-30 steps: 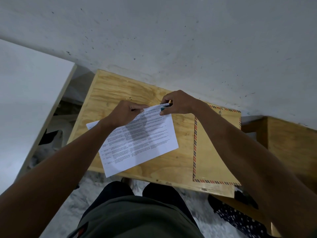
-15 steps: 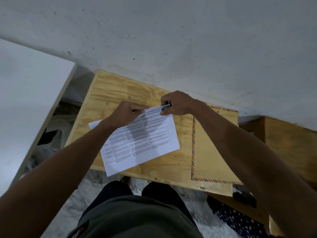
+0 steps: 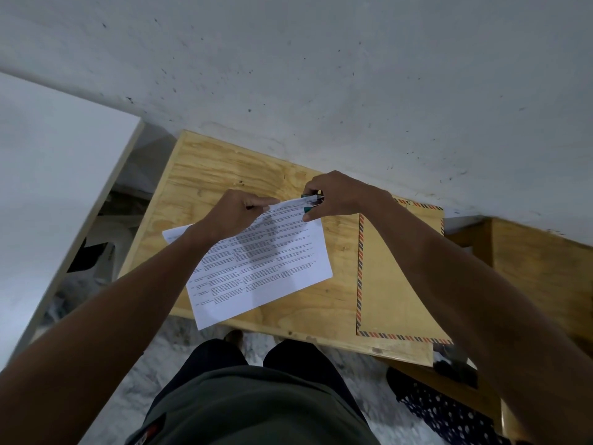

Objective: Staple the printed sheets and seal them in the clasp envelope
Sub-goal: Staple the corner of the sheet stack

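The printed sheets (image 3: pixel 266 271) lie tilted on the plywood table (image 3: pixel 208 168), their near corner hanging over the front edge. My left hand (image 3: pixel 236 215) pinches the far edge of the sheets and lifts it slightly. My right hand (image 3: pixel 337 195) grips a small teal and clear stapler (image 3: pixel 310 200) clamped over the sheets' far right corner. The brown clasp envelope (image 3: pixel 394 284), with a red and blue striped border, lies flat to the right, partly under my right forearm.
A grey wall runs along the table's far side. A white board (image 3: pixel 48 194) stands at the left. Another wooden surface (image 3: pixel 542 268) sits at the right. My legs and a marbled floor (image 3: pixel 106 409) lie below the table's front edge.
Both hands have stayed at the sheets' far edge. My right hand has shifted the stapler slightly on the corner; the sheets have barely moved.
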